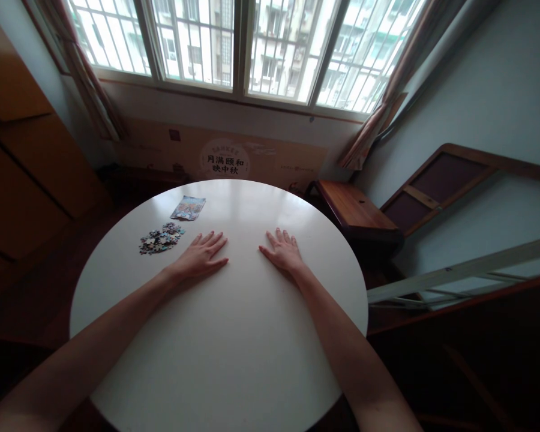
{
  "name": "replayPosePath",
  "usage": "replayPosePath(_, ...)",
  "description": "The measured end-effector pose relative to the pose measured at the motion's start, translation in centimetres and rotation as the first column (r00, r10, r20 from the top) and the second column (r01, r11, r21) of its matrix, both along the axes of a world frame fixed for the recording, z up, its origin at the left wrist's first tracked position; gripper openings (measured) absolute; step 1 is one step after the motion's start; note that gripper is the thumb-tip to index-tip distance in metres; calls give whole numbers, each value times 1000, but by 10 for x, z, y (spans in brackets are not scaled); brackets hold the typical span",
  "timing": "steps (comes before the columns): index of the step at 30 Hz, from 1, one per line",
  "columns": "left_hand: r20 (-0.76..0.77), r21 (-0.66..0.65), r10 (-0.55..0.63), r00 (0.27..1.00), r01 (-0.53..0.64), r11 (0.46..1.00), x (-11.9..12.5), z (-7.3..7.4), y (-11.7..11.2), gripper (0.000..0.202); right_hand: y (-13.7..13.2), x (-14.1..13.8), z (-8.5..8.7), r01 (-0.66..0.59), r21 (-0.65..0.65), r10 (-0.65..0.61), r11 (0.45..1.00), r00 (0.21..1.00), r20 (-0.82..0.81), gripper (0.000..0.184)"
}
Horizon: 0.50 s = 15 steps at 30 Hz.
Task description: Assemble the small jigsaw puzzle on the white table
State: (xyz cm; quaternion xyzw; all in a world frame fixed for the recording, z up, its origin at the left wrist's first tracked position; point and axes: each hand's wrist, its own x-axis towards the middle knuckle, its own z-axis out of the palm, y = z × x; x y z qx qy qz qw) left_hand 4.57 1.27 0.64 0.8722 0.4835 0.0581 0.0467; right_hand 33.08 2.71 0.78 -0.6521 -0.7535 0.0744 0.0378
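Observation:
Both of my hands lie flat, palms down, on a round white table (216, 360). My left hand (201, 255) rests with fingers stretched out, just right of a small heap of jigsaw puzzle pieces (161, 238) without touching it. My right hand (282, 251) lies a little apart to the right, fingers spread, holding nothing. Beyond the heap, a small printed picture card (188, 207) lies flat on the table.
A barred window (234, 42) with curtains fills the far wall, with a cardboard panel bearing printed characters (225, 159) below it. A low wooden stool (353, 210) stands right of the table. Wooden frames (441, 186) lean on the right wall; a wooden cabinet (22, 168) stands left.

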Motion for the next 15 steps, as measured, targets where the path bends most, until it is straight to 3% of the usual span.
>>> replayPosePath(15, 11, 6, -8, 1000, 8, 1000, -2, -4, 3, 73, 0, 1, -1, 0, 1, 0, 1000, 1000, 4, 73)
